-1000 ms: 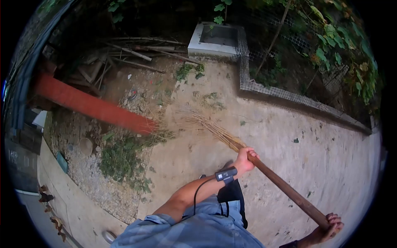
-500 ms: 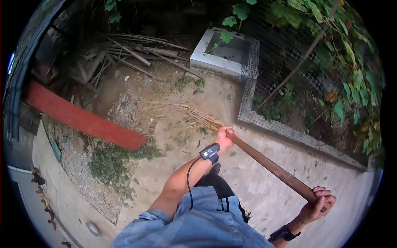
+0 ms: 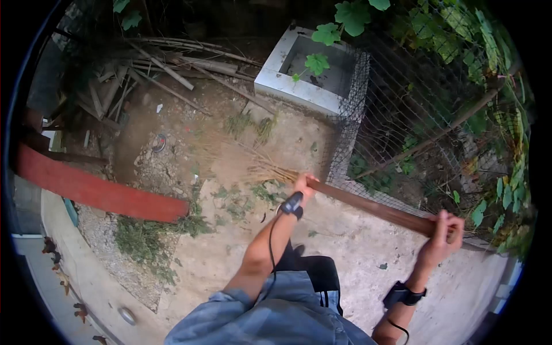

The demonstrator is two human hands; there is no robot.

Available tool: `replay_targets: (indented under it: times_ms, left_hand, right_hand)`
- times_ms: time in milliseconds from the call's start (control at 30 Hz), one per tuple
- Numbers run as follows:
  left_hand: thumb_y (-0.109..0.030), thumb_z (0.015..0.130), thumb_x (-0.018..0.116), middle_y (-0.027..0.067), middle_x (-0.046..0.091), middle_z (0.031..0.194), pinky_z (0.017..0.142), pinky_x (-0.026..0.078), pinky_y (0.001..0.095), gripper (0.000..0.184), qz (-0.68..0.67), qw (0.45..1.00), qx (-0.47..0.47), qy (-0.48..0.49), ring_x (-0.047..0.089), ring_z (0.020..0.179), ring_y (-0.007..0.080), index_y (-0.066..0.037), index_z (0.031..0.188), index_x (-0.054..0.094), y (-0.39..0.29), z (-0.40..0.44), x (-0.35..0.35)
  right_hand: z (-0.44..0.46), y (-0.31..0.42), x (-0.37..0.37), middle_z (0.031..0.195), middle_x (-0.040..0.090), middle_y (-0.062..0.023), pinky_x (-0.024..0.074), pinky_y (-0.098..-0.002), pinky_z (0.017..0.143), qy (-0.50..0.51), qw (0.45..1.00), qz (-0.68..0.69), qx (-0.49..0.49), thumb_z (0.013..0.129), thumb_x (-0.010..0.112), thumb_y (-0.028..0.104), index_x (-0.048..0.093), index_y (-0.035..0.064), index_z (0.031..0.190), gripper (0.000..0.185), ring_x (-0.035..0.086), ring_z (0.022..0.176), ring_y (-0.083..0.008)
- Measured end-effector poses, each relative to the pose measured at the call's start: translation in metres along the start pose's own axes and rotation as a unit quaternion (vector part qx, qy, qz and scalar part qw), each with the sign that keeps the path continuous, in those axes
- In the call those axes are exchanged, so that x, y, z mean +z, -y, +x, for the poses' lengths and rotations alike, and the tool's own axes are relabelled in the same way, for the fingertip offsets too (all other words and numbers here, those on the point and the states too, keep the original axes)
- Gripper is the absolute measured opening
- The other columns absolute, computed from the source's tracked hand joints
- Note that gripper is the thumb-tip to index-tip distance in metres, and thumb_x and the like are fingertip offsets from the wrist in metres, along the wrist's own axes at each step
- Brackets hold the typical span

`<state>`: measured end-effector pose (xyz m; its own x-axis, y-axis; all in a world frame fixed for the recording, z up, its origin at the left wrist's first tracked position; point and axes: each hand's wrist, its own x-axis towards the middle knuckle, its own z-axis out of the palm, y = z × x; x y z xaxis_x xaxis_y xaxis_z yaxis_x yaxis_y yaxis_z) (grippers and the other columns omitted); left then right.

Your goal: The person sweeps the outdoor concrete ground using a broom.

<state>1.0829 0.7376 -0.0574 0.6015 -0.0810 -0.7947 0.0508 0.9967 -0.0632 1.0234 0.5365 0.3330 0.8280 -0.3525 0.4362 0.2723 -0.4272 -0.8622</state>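
Broom (image 3: 372, 206) slants between both hands, twigs (image 3: 273, 172) over littered concrete (image 3: 345, 247). Grip: left hand (image 3: 305, 185) clamped on it near the twigs, right hand (image 3: 447, 231) wrapped round the far end. Wide swing could snag mesh fence (image 3: 397, 106); hard stroke could scatter leaves (image 3: 237, 203).

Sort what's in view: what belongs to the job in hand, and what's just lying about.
Job in hand:
broom
left hand and right hand, both gripping it
probably the leaves near its bristles

Just lying about:
poles
gravel
white scrap
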Motion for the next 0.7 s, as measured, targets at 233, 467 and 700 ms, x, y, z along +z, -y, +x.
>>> replay_targets:
  times_ms: [233,467,700]
  left_hand:
    - [-0.008,0.070,0.047,0.0083,0.044,0.055,0.057,0.043,0.0371,0.009,-0.013,0.991,-0.111,-0.075,0.046,0.054,0.0212,-0.006,0.062,0.043,0.114,-0.157,0.050]
    - [-0.004,0.072,0.052,0.0043,0.041,0.052,0.055,0.043,0.0337,0.012,-0.098,0.992,-0.072,0.027,0.042,0.050,0.0176,-0.007,0.067,0.042,0.121,-0.133,0.099]
    - [-0.005,0.069,0.054,0.0063,0.045,0.053,0.054,0.042,0.0329,0.011,-0.135,0.988,0.068,0.007,0.045,0.050,0.0198,-0.005,0.063,0.045,0.033,-0.054,-0.031]
  right_hand:
    - [0.107,-0.059,-0.210,0.082,0.050,-0.0055,0.0405,-0.0250,0.065,-0.066,0.996,0.058,0.022,0.081,0.046,0.015,0.051,0.0002,0.094,0.020,0.049,0.073,-0.0139]
    - [0.127,-0.029,-0.173,0.068,0.042,-0.0055,0.0354,-0.0288,0.069,0.033,0.997,0.071,-0.027,0.083,0.044,0.015,0.040,0.0066,0.071,0.015,0.041,0.067,-0.0138]
    - [0.055,-0.064,-0.030,0.064,0.047,-0.0080,0.0440,-0.0278,0.058,0.215,0.964,0.157,-0.028,0.078,0.048,0.002,0.039,0.0050,0.067,0.014,0.050,0.062,-0.0158]
